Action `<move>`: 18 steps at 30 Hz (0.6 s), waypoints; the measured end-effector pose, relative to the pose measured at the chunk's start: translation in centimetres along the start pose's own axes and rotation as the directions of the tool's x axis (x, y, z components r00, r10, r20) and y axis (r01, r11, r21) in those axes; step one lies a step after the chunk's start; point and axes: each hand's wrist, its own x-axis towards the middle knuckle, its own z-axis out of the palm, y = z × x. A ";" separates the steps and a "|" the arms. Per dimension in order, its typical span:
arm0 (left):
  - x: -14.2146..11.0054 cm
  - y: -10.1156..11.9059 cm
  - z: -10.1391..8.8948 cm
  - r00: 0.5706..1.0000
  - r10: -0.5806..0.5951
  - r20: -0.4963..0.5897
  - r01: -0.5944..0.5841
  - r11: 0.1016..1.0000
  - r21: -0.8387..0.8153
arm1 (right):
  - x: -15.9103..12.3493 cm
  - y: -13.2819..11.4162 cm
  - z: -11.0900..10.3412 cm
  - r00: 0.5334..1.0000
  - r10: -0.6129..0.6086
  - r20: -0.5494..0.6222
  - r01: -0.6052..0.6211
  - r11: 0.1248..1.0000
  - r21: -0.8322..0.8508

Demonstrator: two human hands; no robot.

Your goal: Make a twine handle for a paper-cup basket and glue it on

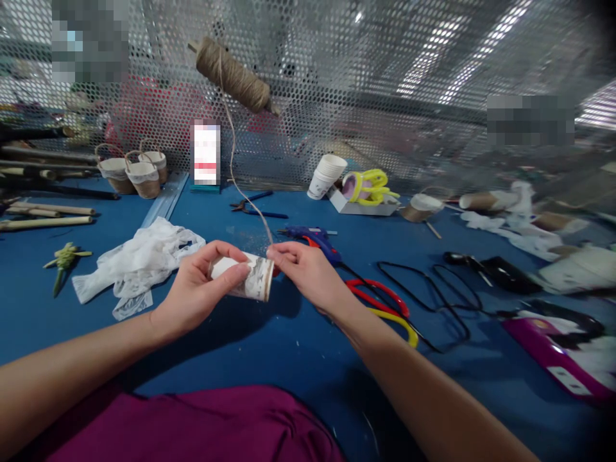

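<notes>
My left hand (206, 282) grips a white printed paper cup (257, 282), tilted on its side with its end toward the right. A brown band of twine runs along that end. My right hand (301, 269) pinches the jute twine (262, 218) right at the cup's rim. From there the strand climbs to a spool of twine (233, 74) mounted on the perforated metal screen. Behind my right hand lies a blue hot glue gun (312, 234), partly covered by the fingers.
Small twine-wrapped cups with handles (143, 178) stand at the back left, near a propped phone (205, 154). White lace (144, 263) lies to the left. Pliers (257, 205), stacked paper cups (327, 174), red-handled scissors (380, 292) and a black cord (433, 308) occupy the middle and right.
</notes>
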 end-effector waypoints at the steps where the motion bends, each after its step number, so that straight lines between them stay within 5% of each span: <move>1: 0.2 0.0 0.0 1.000 -0.018 -0.023 0.018 1.000 -0.006 | 0.0 -0.1 -0.1 0.997 -0.003 -0.073 0.001 0.999 -0.033; 4: 0.6 0.0 0.1 0.992 -0.073 -0.099 0.070 0.997 -0.035 | -0.4 -0.8 -0.6 0.970 -0.111 -0.218 0.080 0.986 -0.148; 9: 1.0 0.0 0.0 0.990 -0.067 -0.124 0.064 0.998 -0.029 | -1.9 -2.2 -0.4 0.969 -0.245 0.021 0.245 0.957 -0.154; 18: 0.7 -0.3 -0.1 0.997 -0.026 -0.076 0.029 0.999 0.041 | -2.6 -2.1 0.9 0.977 -0.213 0.015 0.212 0.961 -0.178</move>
